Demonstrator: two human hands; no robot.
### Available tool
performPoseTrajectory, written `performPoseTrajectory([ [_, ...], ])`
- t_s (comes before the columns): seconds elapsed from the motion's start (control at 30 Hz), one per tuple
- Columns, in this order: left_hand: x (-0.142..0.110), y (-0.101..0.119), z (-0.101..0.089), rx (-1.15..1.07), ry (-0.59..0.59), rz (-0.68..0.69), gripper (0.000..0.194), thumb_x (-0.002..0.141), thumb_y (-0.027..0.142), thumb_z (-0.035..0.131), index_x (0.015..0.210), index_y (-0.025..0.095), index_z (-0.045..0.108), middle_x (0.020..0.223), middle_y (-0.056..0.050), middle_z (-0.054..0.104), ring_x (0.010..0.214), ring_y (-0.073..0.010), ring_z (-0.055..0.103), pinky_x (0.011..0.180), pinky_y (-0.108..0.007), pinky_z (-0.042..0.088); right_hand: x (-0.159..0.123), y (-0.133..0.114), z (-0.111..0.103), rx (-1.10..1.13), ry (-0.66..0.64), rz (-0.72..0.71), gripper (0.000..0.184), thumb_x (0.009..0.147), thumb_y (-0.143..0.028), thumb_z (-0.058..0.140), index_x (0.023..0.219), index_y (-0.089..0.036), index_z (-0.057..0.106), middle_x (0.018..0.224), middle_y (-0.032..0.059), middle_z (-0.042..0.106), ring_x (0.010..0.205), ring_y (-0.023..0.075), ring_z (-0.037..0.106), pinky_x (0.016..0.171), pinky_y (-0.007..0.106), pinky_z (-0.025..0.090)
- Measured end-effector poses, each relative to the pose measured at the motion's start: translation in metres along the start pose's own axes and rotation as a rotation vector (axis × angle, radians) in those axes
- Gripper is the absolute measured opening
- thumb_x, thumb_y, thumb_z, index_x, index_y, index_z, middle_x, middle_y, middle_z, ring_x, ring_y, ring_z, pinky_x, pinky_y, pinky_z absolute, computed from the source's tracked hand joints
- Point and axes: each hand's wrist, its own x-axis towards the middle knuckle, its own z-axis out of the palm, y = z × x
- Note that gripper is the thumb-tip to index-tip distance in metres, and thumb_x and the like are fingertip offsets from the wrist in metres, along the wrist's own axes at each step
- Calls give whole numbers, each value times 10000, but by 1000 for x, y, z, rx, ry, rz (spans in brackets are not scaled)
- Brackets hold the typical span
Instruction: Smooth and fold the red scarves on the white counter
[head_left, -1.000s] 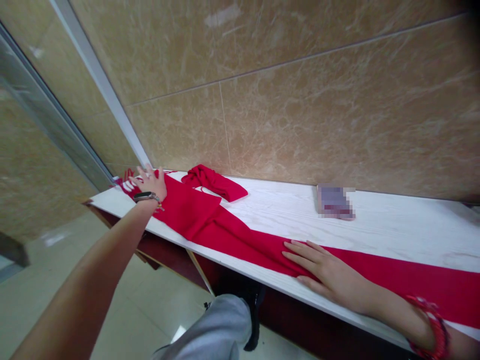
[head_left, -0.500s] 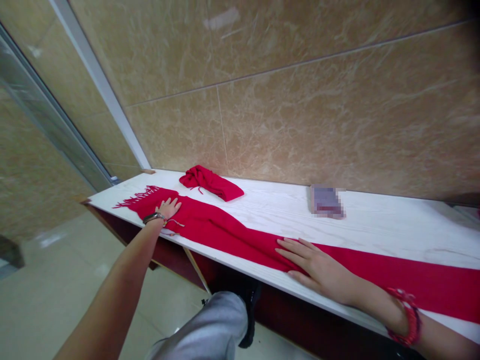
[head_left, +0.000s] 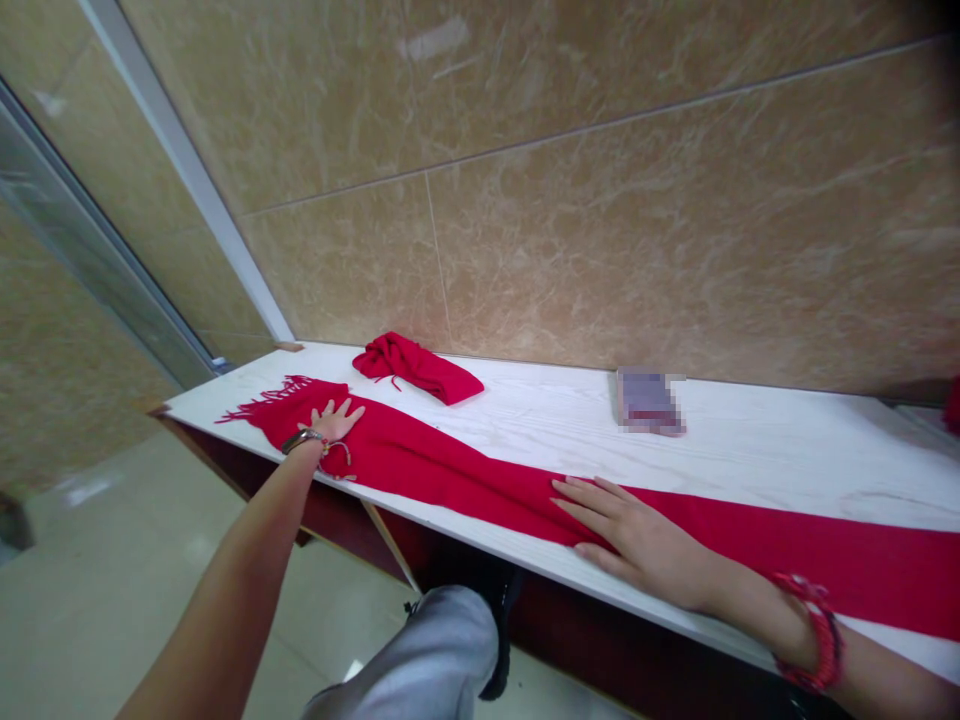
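Observation:
A long red scarf lies stretched along the white tabletop, its fringed end at the left and its other end running out of view at the right. Near the fringe, my left hand rests on the cloth with its fingers spread. My right hand lies flat on the scarf farther right, fingers stretched out. A soft crease runs lengthwise through the fabric between both hands. Behind the scarf sits a bunched red cloth with a thin cord, touched by neither hand.
The narrow white table stands against a tan marble-tiled wall. Toward its back lies a blurred flat rectangular object. Part of another red thing shows at the right edge. My leg in grey trousers is below the table's front edge.
My left hand has drawn back from the far left end and now presses on the scarf. The folded-over section there has flattened, and the fringe lies spread out. My right hand stays on the cloth.

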Motion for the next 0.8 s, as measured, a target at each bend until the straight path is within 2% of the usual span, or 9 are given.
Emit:
performPoseTrajectory([
  [0.1,-2,3,0,8,65,-27,723,807,640,248,1411,244,230,1474,-133,169,1294,-457,148,911,-680,234,0,0,0,10,10,8,501,906,-447,331,1362,-239,353,1420,65,333,1298,236,297,1070,480,242],
  [0.17,-12,14,-4,27,182,103,635,856,493,285,1413,192,227,1459,-149,208,1308,-404,177,959,-606,266,0,0,0,23,18,8,499,905,-443,340,1366,-251,342,1423,60,330,1298,236,297,1069,482,243],
  [0.27,-41,44,-15,51,248,644,591,829,214,322,1409,155,227,1449,-91,258,1334,-250,191,1064,-424,236,0,-1,0,32,17,10,508,906,-443,337,1375,-247,323,1424,62,327,1300,233,293,1069,480,245],
  [0.33,-67,72,-24,34,121,966,591,795,138,319,1384,178,294,1427,-45,317,1322,-180,227,1086,-340,201,0,-1,0,34,21,11,516,907,-444,331,1380,-239,312,1423,66,330,1301,229,292,1070,472,247],
  [0.4,-94,100,-32,66,-67,1165,575,771,133,370,1342,203,375,1397,-26,371,1298,-172,280,1071,-304,221,0,-1,0,38,34,5,516,908,-445,331,1381,-239,310,1422,67,332,1298,226,298,1071,467,248],
  [0.47,-117,123,-39,116,-195,1233,556,738,131,435,1284,230,450,1319,-19,471,1221,-182,393,1023,-292,289,0,-1,0,39,48,0,514,908,-445,328,1379,-239,315,1417,74,340,1293,227,308,1070,468,248],
  [0.57,-138,142,-49,191,-239,1268,468,682,115,502,1132,219,574,1082,-22,616,1003,-185,544,879,-256,397,0,-2,0,31,52,1,515,910,-441,323,1374,-216,329,1402,94,363,1285,228,324,1068,464,250],
  [0.67,-149,140,-61,234,-150,1276,340,663,79,492,959,184,623,878,-19,626,857,-169,571,780,-231,418,0,-2,-1,11,56,-5,511,911,-422,330,1367,-190,346,1388,108,385,1277,224,338,1070,446,252],
  [0.8,-167,118,-58,260,-3,1260,268,709,68,456,916,169,593,964,-54,584,924,-185,546,835,-262,403,-1,-3,-2,-35,102,-29,434,918,-340,341,1323,-206,421,1365,108,422,1270,222,349,1060,448,264],
])
